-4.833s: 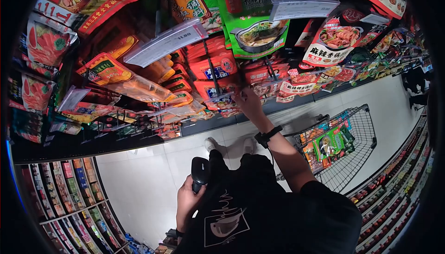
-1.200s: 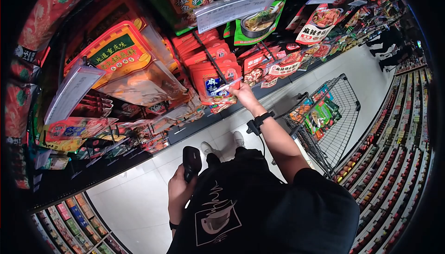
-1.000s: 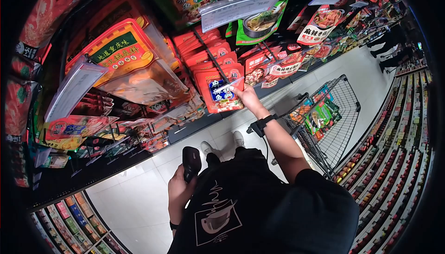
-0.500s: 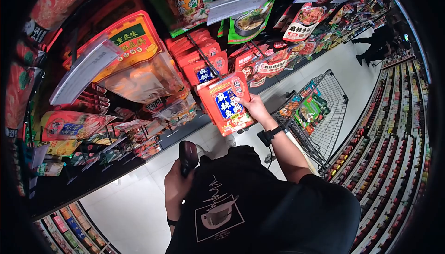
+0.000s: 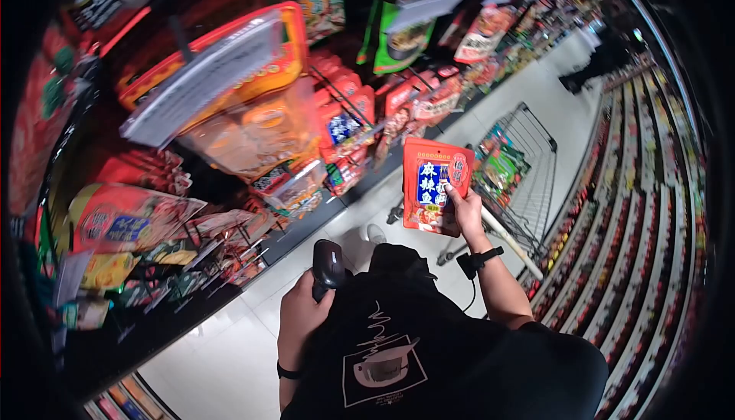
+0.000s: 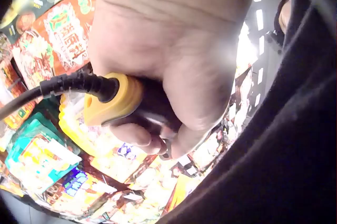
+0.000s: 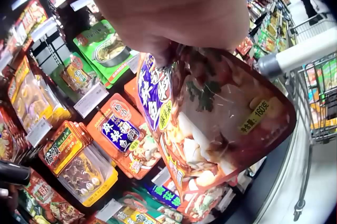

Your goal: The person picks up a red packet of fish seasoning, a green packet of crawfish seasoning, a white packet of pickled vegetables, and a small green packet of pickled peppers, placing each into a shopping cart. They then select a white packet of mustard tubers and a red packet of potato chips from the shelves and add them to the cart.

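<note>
Red packet (image 5: 429, 184) juts leftward from the right hand (image 5: 466, 213), grip clamped on its edge.

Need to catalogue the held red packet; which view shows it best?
Head: the red packet shows nearly whole, front-on. Right wrist: closer but slanted, top behind the right hand. Left wrist: not visible.

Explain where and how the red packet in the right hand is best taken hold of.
Probably the lower right edge of the red packet, approached from the right, thumb on front, fingers behind: its broad face is turned to the head camera, and the right hand grips that edge.
</note>
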{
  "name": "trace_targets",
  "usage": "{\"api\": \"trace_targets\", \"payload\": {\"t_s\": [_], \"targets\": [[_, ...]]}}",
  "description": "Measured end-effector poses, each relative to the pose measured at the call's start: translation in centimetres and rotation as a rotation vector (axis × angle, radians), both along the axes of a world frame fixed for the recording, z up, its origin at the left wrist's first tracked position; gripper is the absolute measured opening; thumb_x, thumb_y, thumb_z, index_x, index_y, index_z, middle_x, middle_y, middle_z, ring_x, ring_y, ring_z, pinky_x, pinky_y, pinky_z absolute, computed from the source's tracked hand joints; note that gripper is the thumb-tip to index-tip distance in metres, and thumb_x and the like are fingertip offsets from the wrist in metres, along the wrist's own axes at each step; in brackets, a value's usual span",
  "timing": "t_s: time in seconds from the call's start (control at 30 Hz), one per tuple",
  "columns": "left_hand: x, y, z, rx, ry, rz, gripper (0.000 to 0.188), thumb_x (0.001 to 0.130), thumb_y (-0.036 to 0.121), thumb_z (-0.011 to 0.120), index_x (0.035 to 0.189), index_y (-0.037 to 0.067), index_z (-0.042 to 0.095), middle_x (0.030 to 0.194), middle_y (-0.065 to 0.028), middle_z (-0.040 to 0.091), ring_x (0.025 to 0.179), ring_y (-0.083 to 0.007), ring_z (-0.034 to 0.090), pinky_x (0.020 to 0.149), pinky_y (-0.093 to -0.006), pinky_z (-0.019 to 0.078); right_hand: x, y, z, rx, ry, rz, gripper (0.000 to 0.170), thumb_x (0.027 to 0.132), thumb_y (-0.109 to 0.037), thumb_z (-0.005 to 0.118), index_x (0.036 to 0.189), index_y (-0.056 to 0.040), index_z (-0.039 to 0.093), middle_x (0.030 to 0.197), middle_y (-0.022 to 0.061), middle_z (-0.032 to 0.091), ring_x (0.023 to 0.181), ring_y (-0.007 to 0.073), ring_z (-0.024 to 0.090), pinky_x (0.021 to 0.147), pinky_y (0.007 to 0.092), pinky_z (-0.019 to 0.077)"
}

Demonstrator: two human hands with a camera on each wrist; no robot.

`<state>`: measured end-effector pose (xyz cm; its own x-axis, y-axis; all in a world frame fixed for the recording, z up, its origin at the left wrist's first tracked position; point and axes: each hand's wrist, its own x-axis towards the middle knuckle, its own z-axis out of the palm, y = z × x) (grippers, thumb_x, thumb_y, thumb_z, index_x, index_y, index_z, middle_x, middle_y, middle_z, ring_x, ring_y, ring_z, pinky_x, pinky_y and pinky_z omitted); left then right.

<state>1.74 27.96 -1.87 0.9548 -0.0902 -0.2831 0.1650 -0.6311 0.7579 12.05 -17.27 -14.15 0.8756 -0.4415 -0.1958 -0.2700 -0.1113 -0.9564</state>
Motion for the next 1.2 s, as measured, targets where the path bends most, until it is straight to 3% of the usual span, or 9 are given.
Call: {"api": "trace_targets", "payload": {"t_s": [0.13,0.27,0.4,0.53,0.7,0.77,0.97,1.1,1.2], "targets": [[1.9,0.1,-0.6,-0.032,0.159,-0.119,0.044,0.093,0.023,0.081,0.133,0.009,0.068,0.113,-0.0204,0.079,0.103,-0.0438,0.076,0.087,-0.0490,0.0599,-6.2,-0.2,3.8,-0.237,0.013,-0.155,0.034,0.106,-0.025,0.078,0.125,0.0025,0.078,0.101,0.0045,0.083,0.085,0.0074,0.069,0.081,0.0328,0.0594],[3.5,-1.3,-0.8,-0.071,-0.005,-0.344,0.039,0.094,0.018,0.080,0.128,0.005,0.066,0.110,-0.0223,0.078,0.103,-0.0451,0.075,0.087,-0.0500,0.0591,-12.7,0.6,7.4,-0.633,0.097,-0.200,0.038,0.103,-0.040,0.079,0.123,-0.0073,0.081,0.081,0.0234,0.076,0.070,0.0276,0.080,0.066,0.0407,0.0590],[4.5,-3.8,-0.9,-0.060,-0.027,-0.486,0.038,0.094,0.017,0.079,0.126,0.003,0.065,0.109,-0.0234,0.077,0.103,-0.0464,0.074,0.086,-0.0506,0.0587,-19.6,-1.2,7.7,-0.693,0.084,-0.323,0.035,0.102,-0.035,0.080,0.122,-0.0060,0.081,0.080,0.0227,0.076,0.070,0.0273,0.081,0.065,0.0389,0.0587],[4.4,-6.7,-1.6,-0.021,-0.099,-0.582,0.039,0.092,0.016,0.079,0.127,0.003,0.065,0.109,-0.0234,0.077,0.101,-0.0466,0.075,0.084,-0.0511,0.0588,-25.5,-4.2,8.5,-0.323,-0.068,-0.605,0.032,0.105,-0.027,0.080,0.119,0.0019,0.081,0.087,0.0029,0.080,0.075,0.0055,0.067,0.067,0.0298,0.0575],[2.8,-11.9,0.9,0.017,0.019,-0.613,0.044,0.093,0.018,0.081,0.133,0.006,0.066,0.110,-0.0229,0.078,0.105,-0.0445,0.077,0.085,-0.0495,0.0605,-30.9,-10.9,10.6,-0.061,-0.299,-0.938,0.030,0.109,-0.020,0.075,0.130,0.0022,0.072,0.117,0.0045,0.077,0.098,0.0094,0.070,0.090,0.0284,0.0573],[2.0,-14.1,1.2,0.081,0.041,-0.631,0.044,0.094,0.020,0.081,0.134,0.007,0.066,0.110,-0.0229,0.079,0.107,-0.0447,0.077,0.086,-0.0492,0.0609,-32.9,-14.2,10.2,0.104,-0.391,-1.022,0.032,0.110,-0.019,0.072,0.133,0.0024,0.069,0.120,0.0066,0.078,0.103,0.0144,0.074,0.094,0.0325,0.0600],[-1.9,-21.4,-0.3,-0.114,-0.093,-0.547,0.040,0.093,0.015,0.086,0.127,0.004,0.068,0.107,-0.0219,0.079,0.104,-0.0401,0.080,0.085,-0.0456,0.0609,-35.7,-21.5,9.0,0.435,-0.570,-1.131,0.032,0.110,-0.017,0.072,0.133,0.0044,0.066,0.121,0.0132,0.078,0.103,0.0216,0.078,0.094,0.0398,0.0639],[-4.1,-25.9,2.2,0.015,-0.129,-0.561,0.030,0.095,0.012,0.084,0.117,0.003,0.066,0.090,-0.0200,0.076,0.080,-0.0312,0.077,0.074,-0.0412,0.0579,-35.6,-25.8,8.7,0.620,-0.558,-1.124,0.031,0.111,-0.019,0.069,0.132,0.0034,0.065,0.120,0.0154,0.078,0.100,0.0250,0.080,0.089,0.0420,0.0669],[-5.6,-28.2,3.2,0.029,-0.124,-0.487,0.027,0.096,0.013,0.083,0.113,0.002,0.066,0.085,-0.0170,0.076,0.075,-0.0273,0.075,0.070,-0.0395,0.0560,-35.1,-29.1,8.0,0.637,-0.558,-1.105,0.031,0.111,-0.019,0.069,0.132,0.0032,0.065,0.122,0.0153,0.078,0.103,0.0253,0.080,0.091,0.0422,0.0666]]}}
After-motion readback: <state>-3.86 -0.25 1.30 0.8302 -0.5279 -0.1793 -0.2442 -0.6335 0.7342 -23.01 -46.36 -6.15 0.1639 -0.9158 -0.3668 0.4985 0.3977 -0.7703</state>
